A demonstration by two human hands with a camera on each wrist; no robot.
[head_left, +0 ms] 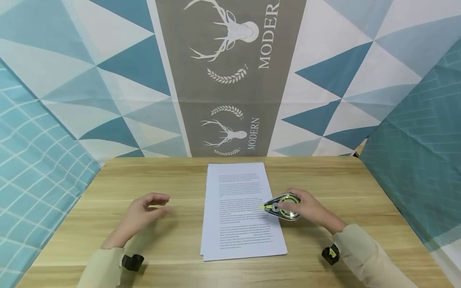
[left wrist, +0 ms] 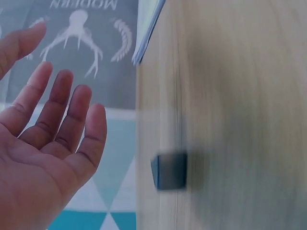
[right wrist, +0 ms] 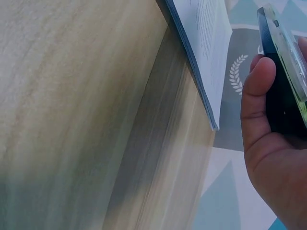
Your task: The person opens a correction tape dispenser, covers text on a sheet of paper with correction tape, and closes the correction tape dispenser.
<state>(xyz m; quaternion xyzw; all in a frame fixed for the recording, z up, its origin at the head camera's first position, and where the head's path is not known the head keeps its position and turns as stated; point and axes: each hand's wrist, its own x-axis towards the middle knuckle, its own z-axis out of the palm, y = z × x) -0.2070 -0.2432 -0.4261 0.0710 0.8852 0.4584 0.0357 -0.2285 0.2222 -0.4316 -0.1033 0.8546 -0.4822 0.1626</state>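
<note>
A correction tape dispenser (head_left: 282, 207) with a clear case and yellow-green parts is in my right hand (head_left: 309, 208), gripped between thumb and fingers. Its pointed tip sits over the right edge of a stack of printed paper (head_left: 241, 216); whether it touches the sheet cannot be told. The right wrist view shows the dispenser's dark side (right wrist: 280, 91) with the thumb (right wrist: 259, 76) against it. To the left of the paper, my left hand (head_left: 144, 212) is held above the table, holding nothing. Its fingers (left wrist: 60, 93) are loosely bent and apart in the left wrist view.
Under the paper is a wooden table (head_left: 173, 248). A patterned cloth (head_left: 230, 92) with deer heads and triangles hangs behind it, and blue-green cloths (head_left: 32, 160) flank both sides. Each wrist carries a small black device (head_left: 132, 262).
</note>
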